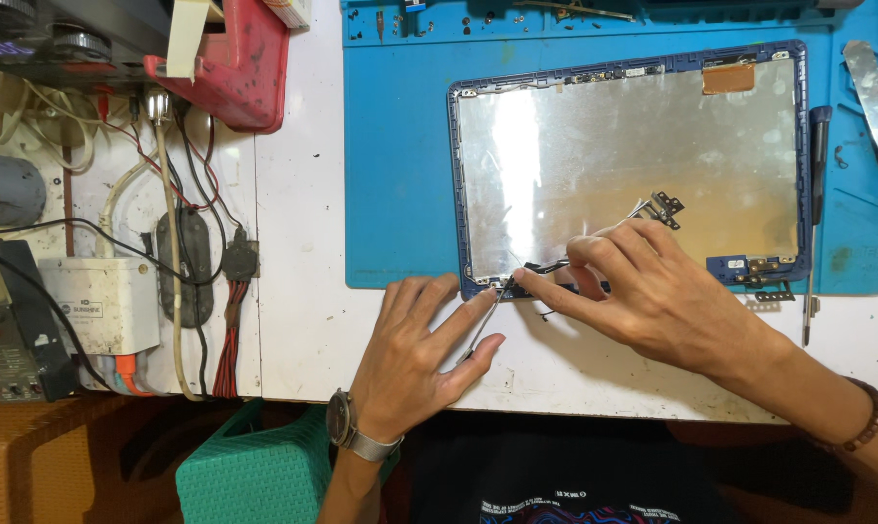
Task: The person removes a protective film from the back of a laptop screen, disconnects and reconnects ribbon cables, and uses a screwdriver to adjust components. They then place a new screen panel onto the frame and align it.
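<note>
down at the table's near edge, the left hand [410,349] pinches tweezers [485,325] between thumb and forefinger, their tip at the lower left corner of the lid [633,146]. the right hand [652,291] lies just beside it, fingers narrow, forefinger pressing a black cable [546,265] on the frame. the lid lies flat on a blue mat [400,146], a screwdriver [815,213] at its right.

White workbench [303,320] with blue mat [400,146], red case [235,78], white box [104,303], tangled cables [182,194].

Your silver-backed laptop lid [633,155] lies on the blue rubber mat [400,146]; a black-handled screwdriver [815,209] sits right of it.
</note>
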